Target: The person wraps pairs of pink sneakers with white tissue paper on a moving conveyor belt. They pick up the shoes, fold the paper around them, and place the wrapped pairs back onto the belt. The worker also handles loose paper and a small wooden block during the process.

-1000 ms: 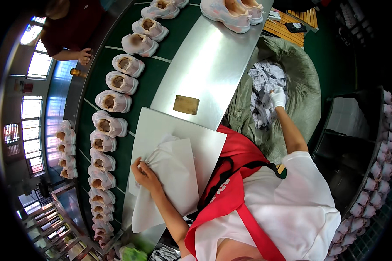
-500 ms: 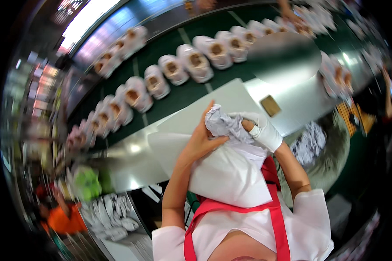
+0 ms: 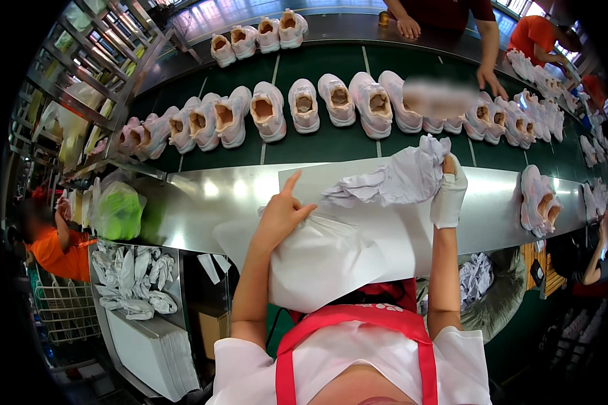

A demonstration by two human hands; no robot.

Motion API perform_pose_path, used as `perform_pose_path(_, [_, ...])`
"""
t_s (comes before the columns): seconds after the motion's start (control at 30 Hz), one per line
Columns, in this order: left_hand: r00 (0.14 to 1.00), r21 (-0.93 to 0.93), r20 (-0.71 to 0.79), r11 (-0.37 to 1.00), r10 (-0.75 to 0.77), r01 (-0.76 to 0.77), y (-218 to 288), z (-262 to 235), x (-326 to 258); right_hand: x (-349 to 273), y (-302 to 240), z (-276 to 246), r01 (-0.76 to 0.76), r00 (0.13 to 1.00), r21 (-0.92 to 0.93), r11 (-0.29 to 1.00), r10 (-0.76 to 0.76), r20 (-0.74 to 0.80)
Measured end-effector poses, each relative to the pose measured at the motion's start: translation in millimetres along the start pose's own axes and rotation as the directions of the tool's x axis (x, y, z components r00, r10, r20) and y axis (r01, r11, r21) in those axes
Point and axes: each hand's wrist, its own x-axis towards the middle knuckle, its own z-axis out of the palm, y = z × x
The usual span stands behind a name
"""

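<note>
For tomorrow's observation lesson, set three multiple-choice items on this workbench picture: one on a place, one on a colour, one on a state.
1. Where do the pale shoes stand?
A. on the green belt beyond the steel bench
B. on the floor
C. in the person's lap

2. What colour are the apron straps?
A. blue
B. red
C. yellow

3. What state is the paper in the right hand?
A. flat
B. rolled into a tube
C. crumpled

Answers:
1 A, the shoes line the green belt behind the steel bench.
2 B, red straps cross the white shirt.
3 C, the crumpled paper is bunched, while the left hand presses a flat sheet.
</note>
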Motion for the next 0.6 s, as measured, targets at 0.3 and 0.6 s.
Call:
perform_pose_path(0.3, [0.962, -0.414, 0.026, 0.879, 0.273, -0.238, 80, 18, 8, -23, -61, 54, 0.079, 0.797, -0.064, 0.995, -0.025, 0.604])
perform_pose_path(0.6, [0.975, -0.482, -0.12, 0.848, 0.186, -0.221, 73, 1, 9, -30, -54, 43, 0.266, 0.737, -0.251, 0.931, -0.029, 0.675])
